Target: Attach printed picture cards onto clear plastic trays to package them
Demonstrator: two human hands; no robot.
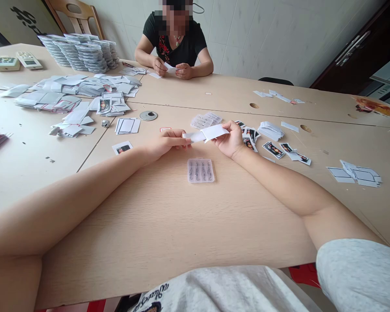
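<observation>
My left hand (167,142) and my right hand (230,139) are raised a little above the wooden table (169,216), and both pinch one white paper card (208,132) stretched between them. The left fingers grip its left end, the right fingers its right end. Below the card, a small clear plastic tray of fish hooks (200,170) lies flat on the table. A second clear packet (206,120) lies just beyond the card.
Printed cards (281,149) are scattered to the right, and white cards (355,174) lie further right. Heaps of cards (74,97) and stacked trays (81,53) fill the far left. A person in black (175,43) sits opposite, holding a card.
</observation>
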